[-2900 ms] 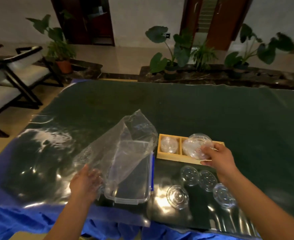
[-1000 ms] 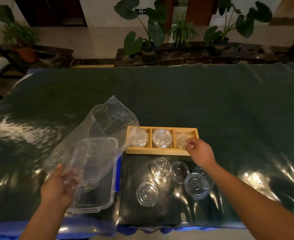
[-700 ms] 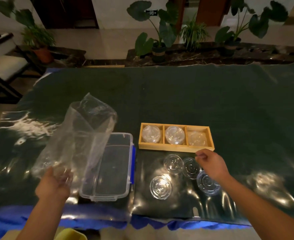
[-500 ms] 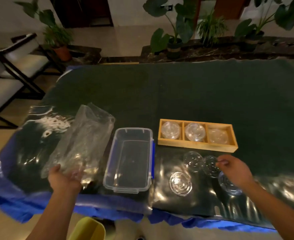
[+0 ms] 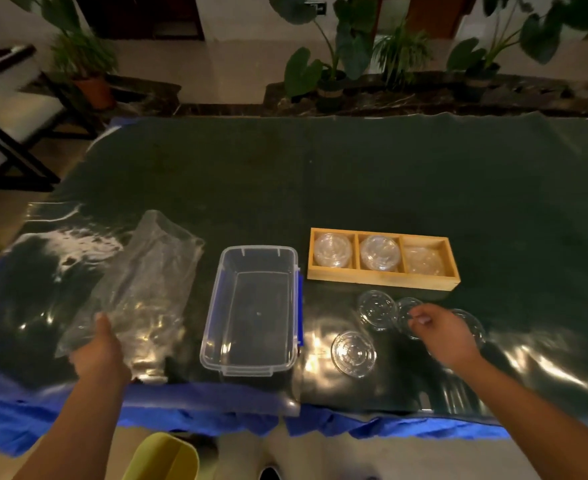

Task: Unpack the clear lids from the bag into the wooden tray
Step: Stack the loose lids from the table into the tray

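So the tray (image 5: 382, 281) sits on the dark green table (image 5: 320, 174), and all three of its compartments have clear lids (image 5: 332, 250) in them. The left and middle ones hold what look like small stacks, but the right one is hazier and I can't count what's in there. In front of the tray, on the person's side, four loose lids (image 5: 377, 309) lie flat on the table, and one of them sits off on its own, closer to the table edge. The right hand (image 5: 441, 332) is over that group with its fingers curled in narrow, tips right at the rim of one lid. I honestly can't tell if it's pinching it or just hovering. Just left of the tray is a clear tub (image 5: 258, 250) with blue clips. Further left of the tray, past the tub, the bag (image 5: 140, 282) lies crumpled and mostly flat. The left hand (image 5: 100, 355) holds the bag's near end with the thumb on top, and the other fingers are hidden under the plastic. A blue cloth (image 5: 199, 407) hangs off the near table edge. Way behind the tray there are potted plants (image 5: 323, 64).
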A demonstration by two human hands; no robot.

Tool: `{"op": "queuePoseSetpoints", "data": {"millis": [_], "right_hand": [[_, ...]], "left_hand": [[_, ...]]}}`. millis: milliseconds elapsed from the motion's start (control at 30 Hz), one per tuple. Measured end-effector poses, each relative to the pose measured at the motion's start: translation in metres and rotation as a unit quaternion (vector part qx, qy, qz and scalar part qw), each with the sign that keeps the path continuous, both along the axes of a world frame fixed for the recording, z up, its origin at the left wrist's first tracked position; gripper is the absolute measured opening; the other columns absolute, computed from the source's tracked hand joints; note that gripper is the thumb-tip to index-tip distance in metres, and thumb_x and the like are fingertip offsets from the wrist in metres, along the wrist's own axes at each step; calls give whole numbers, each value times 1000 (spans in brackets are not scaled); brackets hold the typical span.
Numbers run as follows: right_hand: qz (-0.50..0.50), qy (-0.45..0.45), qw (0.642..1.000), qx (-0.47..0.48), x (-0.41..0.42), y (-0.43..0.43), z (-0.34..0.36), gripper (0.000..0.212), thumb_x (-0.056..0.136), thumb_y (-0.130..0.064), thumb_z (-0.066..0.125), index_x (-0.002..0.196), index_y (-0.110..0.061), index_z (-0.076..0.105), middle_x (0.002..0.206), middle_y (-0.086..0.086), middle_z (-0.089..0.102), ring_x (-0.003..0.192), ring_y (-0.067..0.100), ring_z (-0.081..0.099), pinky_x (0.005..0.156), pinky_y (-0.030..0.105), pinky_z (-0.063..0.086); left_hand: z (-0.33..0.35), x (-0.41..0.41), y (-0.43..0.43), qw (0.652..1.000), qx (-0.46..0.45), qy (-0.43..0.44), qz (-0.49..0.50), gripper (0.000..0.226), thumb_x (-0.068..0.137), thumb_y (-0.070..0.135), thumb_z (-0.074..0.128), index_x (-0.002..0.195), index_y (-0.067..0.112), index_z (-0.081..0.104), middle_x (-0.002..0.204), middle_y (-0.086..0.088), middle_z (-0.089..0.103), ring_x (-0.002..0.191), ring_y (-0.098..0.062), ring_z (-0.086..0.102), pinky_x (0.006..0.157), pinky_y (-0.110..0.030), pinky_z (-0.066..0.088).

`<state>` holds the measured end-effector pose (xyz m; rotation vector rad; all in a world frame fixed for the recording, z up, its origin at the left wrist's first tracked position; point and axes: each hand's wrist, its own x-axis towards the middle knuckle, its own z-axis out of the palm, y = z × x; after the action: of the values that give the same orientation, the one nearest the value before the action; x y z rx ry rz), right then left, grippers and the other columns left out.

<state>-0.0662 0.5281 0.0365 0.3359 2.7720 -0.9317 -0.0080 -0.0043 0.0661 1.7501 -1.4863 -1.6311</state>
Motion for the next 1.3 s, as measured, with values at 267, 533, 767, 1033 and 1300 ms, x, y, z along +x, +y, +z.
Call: {"op": "queuePoseSetpoints", "data": {"millis": [267,533,767,1033,1300], "right_hand": [[25,2,999,37,16,-4,12,20,95,-20,59,112,-20,69,101,5,75,90,24,67,83,33,52],[67,44,994,72,34,11,22,22,89,-20,63,110,-18,70,104,3,73,92,24,68,79,34,54],[54,41,993,96,49,45,23,33,88,-29,63,121,-29,66,123,1,68,108,25,65,85,38,55],[-23,5,998,64,63,72,-2,31,87,-29,67,118,-25,67,123,5,64,108,28,63,86,38,54],[-39,-12,997,69,54,82,-12,44,89,-32,66,131,-24,56,132,3,50,112,27,60,84,42,56]], "left_hand": [[38,12,69,902,-357,-4,-240,64,98,23,64,153,7,37,155,-29,35,143,-47,33,116,-57,29],[50,12,195,752,-418,57,-506,55,95,21,68,145,10,50,143,-19,53,129,-37,51,105,-55,46],[21,20,277,643,-377,61,-664,42,93,25,68,134,21,61,128,-2,62,118,-21,59,95,-28,43],[-39,-13,324,555,-344,-179,-736,99,89,65,61,162,14,18,156,-12,37,143,-31,36,117,-46,32],[-49,-26,333,550,-374,-218,-714,83,79,56,77,146,20,44,136,-10,43,128,-29,45,105,-43,44]]}}
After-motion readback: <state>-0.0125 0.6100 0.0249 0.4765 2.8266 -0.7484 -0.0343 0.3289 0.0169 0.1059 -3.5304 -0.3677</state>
